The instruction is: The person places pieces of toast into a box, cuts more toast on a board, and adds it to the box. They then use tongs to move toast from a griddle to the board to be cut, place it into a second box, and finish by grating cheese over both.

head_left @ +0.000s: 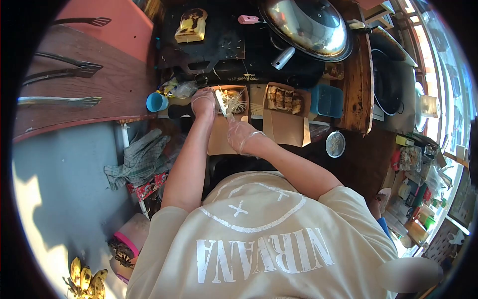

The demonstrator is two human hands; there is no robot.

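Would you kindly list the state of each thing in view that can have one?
left hand: gloved, gripping a knife handle
right hand: gloved, resting on the open box's flap
knife: held, blade over the shreds
open box: open, holding pale shreds
second box: open, filled with browned pieces
pan lid: covering the pan
blue cup: upright

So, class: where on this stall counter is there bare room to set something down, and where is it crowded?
Bare wood lies on the brown counter between the tongs and the blue cup. It is crowded around the left hand and right hand, at the open box, the filled box and the blue tub.
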